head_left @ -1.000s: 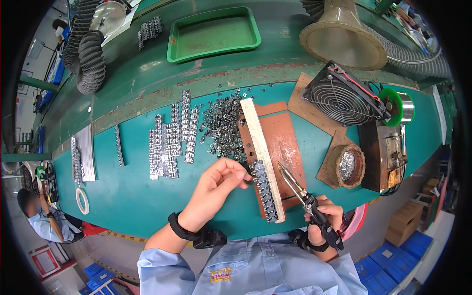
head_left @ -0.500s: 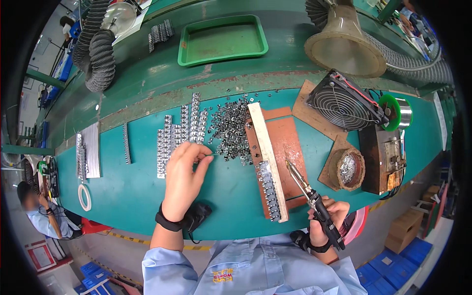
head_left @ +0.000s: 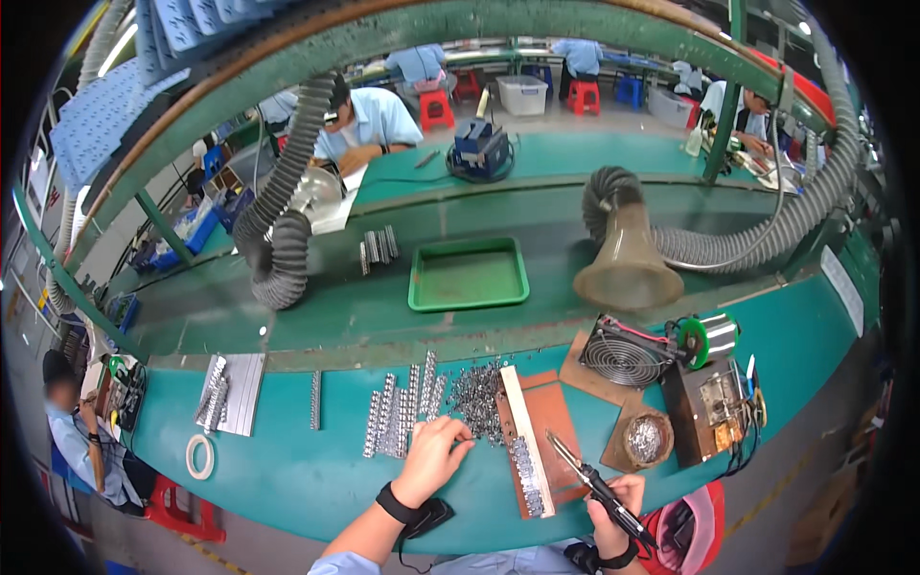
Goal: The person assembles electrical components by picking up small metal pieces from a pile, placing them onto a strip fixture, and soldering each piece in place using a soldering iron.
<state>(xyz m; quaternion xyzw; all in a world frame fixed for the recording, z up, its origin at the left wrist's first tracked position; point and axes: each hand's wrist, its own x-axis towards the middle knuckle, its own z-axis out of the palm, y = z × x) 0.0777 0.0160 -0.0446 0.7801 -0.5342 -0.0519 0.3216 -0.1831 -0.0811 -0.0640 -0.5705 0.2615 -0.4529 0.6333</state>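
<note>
My left hand (head_left: 434, 462) is closed in a pinch just below the left side of a heap of small metal parts (head_left: 476, 398). Whatever its fingertips hold is too small to make out. A soldering iron (head_left: 604, 494) sits in the grip of my right hand (head_left: 613, 522), its bare tip pointing up and left over a reddish-brown board (head_left: 548, 422). A pale strip (head_left: 526, 431) runs along that board. Beside the strip lies a row of small components with silvery tops (head_left: 524, 470). Several upright rows of metal parts (head_left: 388, 417) stand left of the heap.
A fan (head_left: 623, 355), a solder wire spool (head_left: 709, 338), a metal box (head_left: 704, 412) and a round pot (head_left: 648, 438) stand at right. Farther back are a green tray (head_left: 470, 275) and a fume hood (head_left: 630, 268). A tape roll (head_left: 199, 456) lies left. Other people sit nearby.
The view has tilted upward, so the bench sits lower and the far workstations show. My left hand stays pinched near the heap, and the right still holds the soldering iron over the board.
</note>
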